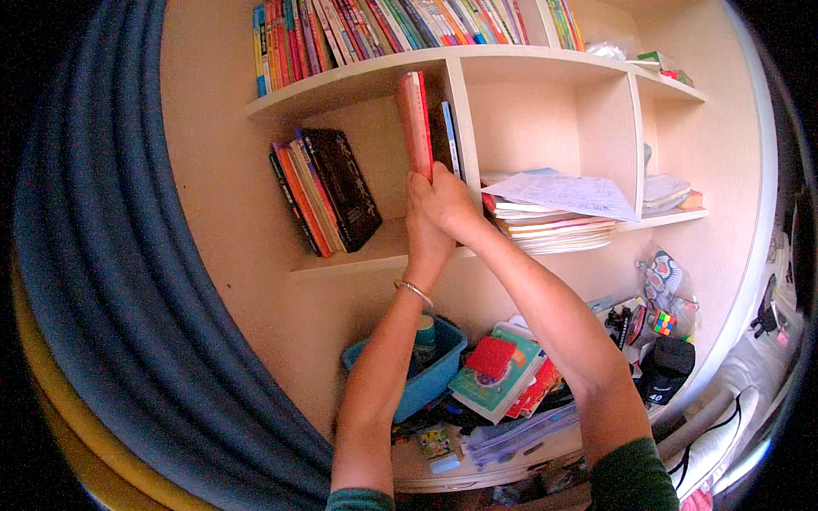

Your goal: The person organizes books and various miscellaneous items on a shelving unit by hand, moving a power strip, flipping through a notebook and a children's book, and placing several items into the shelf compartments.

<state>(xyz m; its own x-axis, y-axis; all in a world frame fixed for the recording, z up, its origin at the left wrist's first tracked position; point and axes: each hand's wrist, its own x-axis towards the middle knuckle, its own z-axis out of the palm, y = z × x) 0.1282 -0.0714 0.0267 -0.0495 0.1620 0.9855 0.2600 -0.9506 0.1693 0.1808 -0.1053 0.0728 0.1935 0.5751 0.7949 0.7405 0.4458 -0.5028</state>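
Both my arms reach up into the left cubby of a shelf. Between my hands stands a book [413,123] with a pinkish cover and red edge, held upright. My left hand [426,223], with a bracelet at its wrist, is closed around its lower left side. My right hand [452,203] presses on the book's lower right side, overlapping the left; some fingers are hidden. Just right of it, a thin blue-and-white book [449,136] stands near the divider. To the left, several books lean together, a dark patterned one [342,187] outermost.
A packed row of books [383,30] fills the shelf above. The middle cubby holds stacked papers [554,213]. Below are a blue basket [434,375], a green book [503,375], a puzzle cube [665,322] and a black case [667,366]. A dark blue curtain [111,238] hangs at left.
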